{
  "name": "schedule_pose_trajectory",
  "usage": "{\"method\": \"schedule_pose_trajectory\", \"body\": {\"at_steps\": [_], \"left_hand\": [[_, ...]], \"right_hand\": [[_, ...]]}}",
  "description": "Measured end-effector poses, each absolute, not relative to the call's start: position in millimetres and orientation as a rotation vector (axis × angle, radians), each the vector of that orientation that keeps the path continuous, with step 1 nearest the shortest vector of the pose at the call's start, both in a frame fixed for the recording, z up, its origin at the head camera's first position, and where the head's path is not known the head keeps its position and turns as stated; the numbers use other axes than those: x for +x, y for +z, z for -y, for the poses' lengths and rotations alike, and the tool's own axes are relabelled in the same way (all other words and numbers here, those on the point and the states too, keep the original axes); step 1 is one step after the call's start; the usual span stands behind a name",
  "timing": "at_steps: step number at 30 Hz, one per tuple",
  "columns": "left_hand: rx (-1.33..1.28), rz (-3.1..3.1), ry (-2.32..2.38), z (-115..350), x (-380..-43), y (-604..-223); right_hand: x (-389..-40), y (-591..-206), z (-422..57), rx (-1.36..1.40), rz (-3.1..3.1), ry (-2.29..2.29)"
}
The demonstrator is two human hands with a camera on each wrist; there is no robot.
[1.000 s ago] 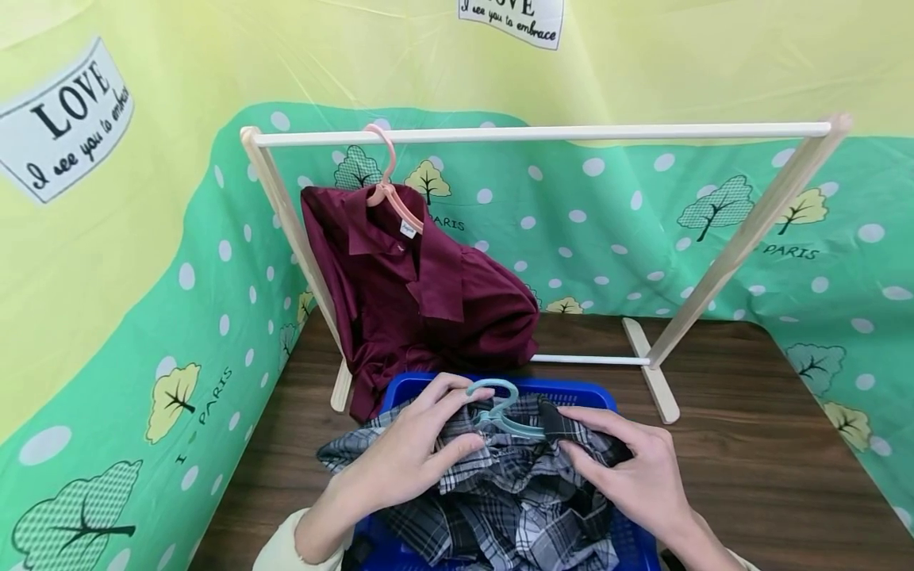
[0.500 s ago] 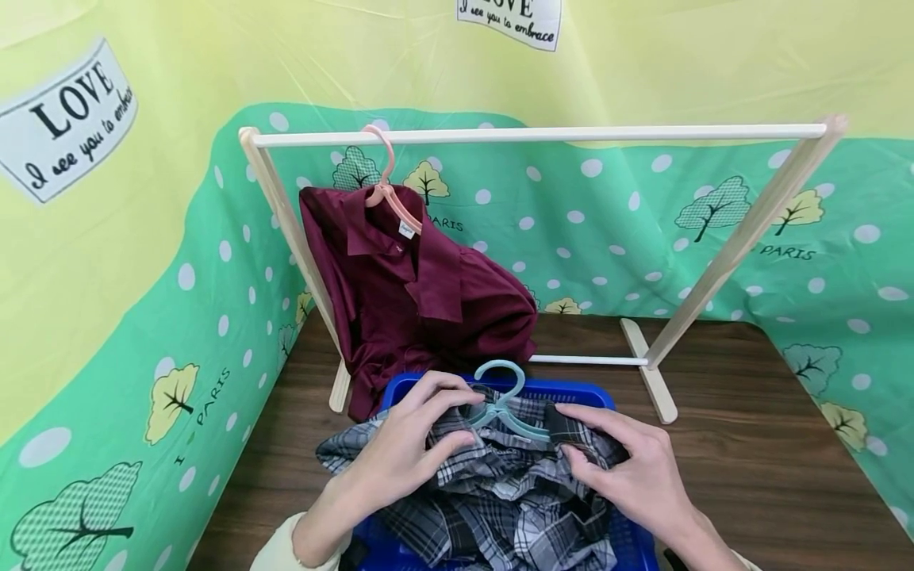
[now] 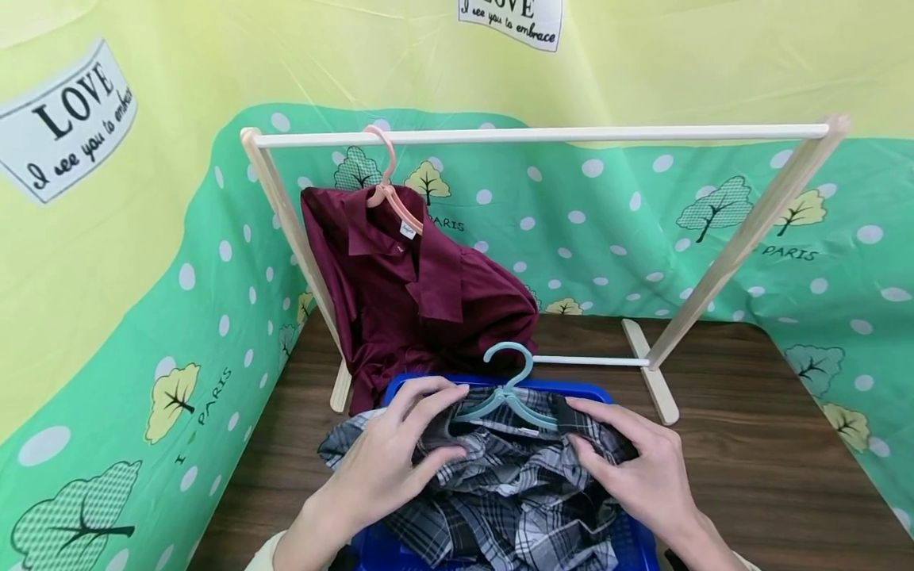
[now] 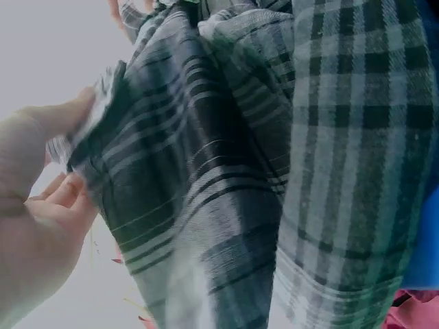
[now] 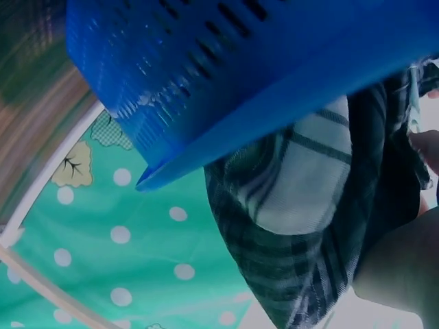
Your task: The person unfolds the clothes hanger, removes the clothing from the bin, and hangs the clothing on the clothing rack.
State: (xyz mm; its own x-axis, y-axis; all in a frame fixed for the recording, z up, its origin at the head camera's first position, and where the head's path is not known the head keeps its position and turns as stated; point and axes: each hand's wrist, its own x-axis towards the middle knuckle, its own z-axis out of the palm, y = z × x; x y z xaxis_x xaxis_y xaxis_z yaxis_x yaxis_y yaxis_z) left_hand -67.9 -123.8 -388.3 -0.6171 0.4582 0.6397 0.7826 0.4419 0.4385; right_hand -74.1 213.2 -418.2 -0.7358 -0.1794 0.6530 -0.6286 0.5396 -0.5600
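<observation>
A grey-and-black plaid shirt (image 3: 500, 484) lies bunched over a blue basket (image 3: 639, 539), with a light-blue hanger (image 3: 508, 388) set in its collar and the hook standing up. My left hand (image 3: 389, 444) pinches the shirt's collar on the left of the hanger; in the left wrist view its thumb and fingers (image 4: 68, 192) hold the cloth's edge. On the other side, my right hand (image 3: 639, 460) pinches the collar between thumb and fingers. Plaid cloth (image 5: 295, 178) hangs past the basket's rim in the right wrist view, where most of that hand is cut off.
A wooden rack with a white top rail (image 3: 571, 135) stands behind the basket on the brown table (image 3: 771, 476). From its left end a maroon shirt (image 3: 428, 293) hangs on a pink hanger (image 3: 389, 186), its lower part reaching the basket's back rim. Patterned cloth (image 3: 607, 230) backs the scene.
The light-blue hanger has risen and turned more upright, its hook now higher and farther right. The left hand has let go of the hook and keeps to the collar; both hands have shifted slightly.
</observation>
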Motion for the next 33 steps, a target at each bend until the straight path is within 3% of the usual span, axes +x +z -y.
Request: {"method": "schedule_pose_trajectory", "body": {"at_steps": [16,23,33], "left_hand": [[-0.856,2.373,-0.926,111.2,-76.5,-387.8],[-0.891,2.432,-0.779,109.0,-82.3,-395.2],[-0.971,2.464,-1.046,115.4,-79.5,-399.3]], "right_hand": [[-78.4,-423.7,-214.1,0.794,2.043,1.119],[-73.5,-424.3,-216.5,0.744,2.061,1.086],[-71.0,-415.7,-220.5,0.672,2.194,1.268]]}}
